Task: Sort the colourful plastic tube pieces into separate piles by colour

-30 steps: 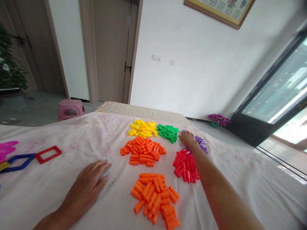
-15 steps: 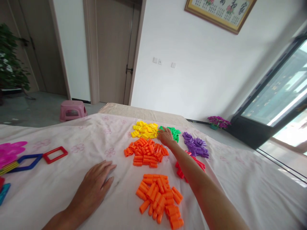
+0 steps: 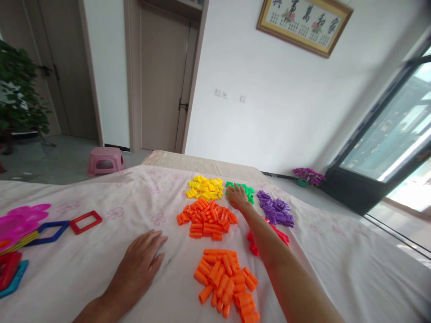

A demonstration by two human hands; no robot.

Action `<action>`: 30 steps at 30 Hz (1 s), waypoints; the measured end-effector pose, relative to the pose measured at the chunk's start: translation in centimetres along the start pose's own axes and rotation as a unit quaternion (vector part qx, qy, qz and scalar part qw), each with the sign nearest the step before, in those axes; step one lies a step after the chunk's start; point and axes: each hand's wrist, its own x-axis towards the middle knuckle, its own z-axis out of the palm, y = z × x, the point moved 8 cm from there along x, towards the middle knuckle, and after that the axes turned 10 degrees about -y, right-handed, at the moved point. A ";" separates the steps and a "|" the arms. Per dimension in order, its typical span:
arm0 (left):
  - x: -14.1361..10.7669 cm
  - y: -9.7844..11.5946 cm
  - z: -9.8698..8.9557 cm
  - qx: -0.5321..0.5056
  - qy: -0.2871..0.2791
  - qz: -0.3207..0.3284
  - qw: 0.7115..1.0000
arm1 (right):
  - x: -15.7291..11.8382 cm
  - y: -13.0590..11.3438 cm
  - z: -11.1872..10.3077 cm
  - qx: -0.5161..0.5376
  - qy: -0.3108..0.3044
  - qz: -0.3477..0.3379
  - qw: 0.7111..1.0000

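Note:
My right hand (image 3: 237, 196) reaches far over the cloth and rests on the near left part of the green pieces (image 3: 249, 190), fingers spread. Left of it are the yellow pieces (image 3: 205, 187), to the right the purple ones (image 3: 276, 210). My right forearm partly covers the red pieces (image 3: 279, 234). Two orange piles, one farther (image 3: 208, 217) and one nearer (image 3: 225, 278), lie between my arms. Flat on the cloth, left of the orange piles, lies my left hand (image 3: 141, 260), holding nothing, with thumb apart.
At the left of the cloth (image 3: 182, 278) lie a red frame (image 3: 74, 227), a blue frame (image 3: 63, 230), pink flower-shaped pieces (image 3: 25, 220) and a teal piece (image 3: 16, 280). Beyond stands a pink stool (image 3: 106, 160) on the floor.
My right hand has shifted slightly right, away from the yellow pieces and onto the green pile's near left side. The whole view has tilted up a little. My left hand stays flat.

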 end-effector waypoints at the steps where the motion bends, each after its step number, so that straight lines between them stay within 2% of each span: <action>1: 0.1 0.1 0.0 -0.001 -0.001 0.001 1.000 | -0.9 -0.3 -0.7 0.023 0.005 0.007 1.000; 3: 0.2 0.2 0.0 -0.003 -0.007 0.004 1.000 | -3.4 -1.6 -2.4 0.087 0.023 0.000 0.996; 5: 0.3 0.3 0.0 -0.002 -0.014 0.005 1.000 | -7.3 -4.2 -4.3 0.153 0.059 -0.047 0.985; 7: 0.4 0.4 -0.1 -0.002 -0.021 0.005 1.000 | -12.5 -7.6 -6.2 0.209 0.106 -0.123 0.964; 9: 0.5 0.6 -0.3 0.000 -0.027 0.008 1.000 | -18.5 -11.1 -7.4 0.260 0.128 -0.194 0.937; 12: 0.6 1.1 -0.4 0.012 -0.035 0.017 0.999 | -26.8 -16.1 -7.6 0.324 0.096 -0.275 0.900; 15: 0.7 1.7 -0.4 0.040 -0.048 0.020 0.998 | -32.1 -20.0 -6.9 0.330 0.050 -0.310 0.890; 19: 0.1 1.6 -0.5 0.065 -0.093 0.066 0.991 | -34.5 -23.2 -6.1 0.300 0.017 -0.310 0.902; 22: -1.2 -0.2 -1.1 0.065 -0.148 0.101 0.982 | -34.4 -24.2 -5.3 0.284 0.012 -0.278 0.917; 24: -2.3 -2.3 -2.1 0.071 -0.161 0.089 0.980 | -34.2 -24.3 -4.3 0.278 0.010 -0.243 0.929; 27: -4.1 -5.1 -3.5 0.086 -0.149 0.049 0.984 | -34.0 -24.2 -2.9 0.281 0.012 -0.193 0.940; 30: -5.4 -6.1 -4.3 0.095 -0.132 0.033 0.986 | -33.9 -23.8 -2.4 0.282 0.022 -0.162 0.945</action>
